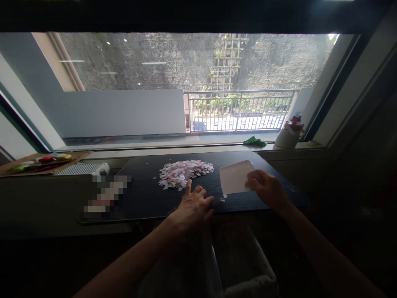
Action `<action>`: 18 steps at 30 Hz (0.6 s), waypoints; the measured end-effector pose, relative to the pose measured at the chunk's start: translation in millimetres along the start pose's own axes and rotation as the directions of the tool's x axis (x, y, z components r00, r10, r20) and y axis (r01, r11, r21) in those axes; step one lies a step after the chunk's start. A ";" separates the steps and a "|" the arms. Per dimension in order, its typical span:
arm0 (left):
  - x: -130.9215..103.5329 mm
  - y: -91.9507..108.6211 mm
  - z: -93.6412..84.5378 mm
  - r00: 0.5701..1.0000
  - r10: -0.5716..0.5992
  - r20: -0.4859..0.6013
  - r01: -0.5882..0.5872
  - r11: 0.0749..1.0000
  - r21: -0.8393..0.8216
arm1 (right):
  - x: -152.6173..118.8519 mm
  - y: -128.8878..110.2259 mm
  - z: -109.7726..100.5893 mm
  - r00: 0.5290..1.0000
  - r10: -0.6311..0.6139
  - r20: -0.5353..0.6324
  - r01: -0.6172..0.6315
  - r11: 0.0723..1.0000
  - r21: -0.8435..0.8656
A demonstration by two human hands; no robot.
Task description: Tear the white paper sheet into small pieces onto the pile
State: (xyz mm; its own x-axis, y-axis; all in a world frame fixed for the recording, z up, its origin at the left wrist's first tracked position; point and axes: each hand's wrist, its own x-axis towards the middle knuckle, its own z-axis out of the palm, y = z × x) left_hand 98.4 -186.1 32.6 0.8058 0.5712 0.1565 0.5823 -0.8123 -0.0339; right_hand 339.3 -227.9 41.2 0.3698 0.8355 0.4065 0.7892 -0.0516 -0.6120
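A heap of small torn-looking paper scraps (182, 171), white with pink tints, lies on the dark tabletop (142, 198). My left hand (195, 203) is at the heap's near edge with fingers apart, the index fingertip by the scraps. To the right of the heap, my right hand (268, 188) grips the edge of a flat, pale card (235, 178) with rounded corners. The fingertips on the card are slightly blurred. Two or so loose scraps (223, 198) lie just below the card's lower left corner.
A wide window stands behind the table. On its sill sit a green crumpled item (254, 142) and a pale pot (287, 137) with something red on top. At left are cardboard (74, 156) with colourful items and a white slatted unit (83, 169). A pixelated patch covers the table's left end.
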 end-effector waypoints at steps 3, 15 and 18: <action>0.7 -3.5 -2.7 1.000 -0.020 0.019 0.020 1.000 -0.014 | -1.4 6.3 1.1 0.999 -0.001 0.035 0.000 0.999 0.047; -38.9 -95.0 13.9 0.797 -0.440 -0.414 0.381 0.898 -0.222 | 13.2 44.0 6.1 0.967 0.234 0.098 -0.254 0.882 0.396; -49.9 -113.0 27.4 0.711 -0.529 -0.463 0.444 0.849 -0.288 | 9.6 43.6 9.4 0.947 0.247 0.203 -0.313 0.847 0.429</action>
State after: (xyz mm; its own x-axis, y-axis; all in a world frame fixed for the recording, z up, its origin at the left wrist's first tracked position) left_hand -4.6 -119.5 1.5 0.2151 0.7811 0.5862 0.8208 -0.4698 0.3249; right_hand 372.7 -217.0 12.0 0.4461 0.8898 0.0959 0.3425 -0.0708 -0.9368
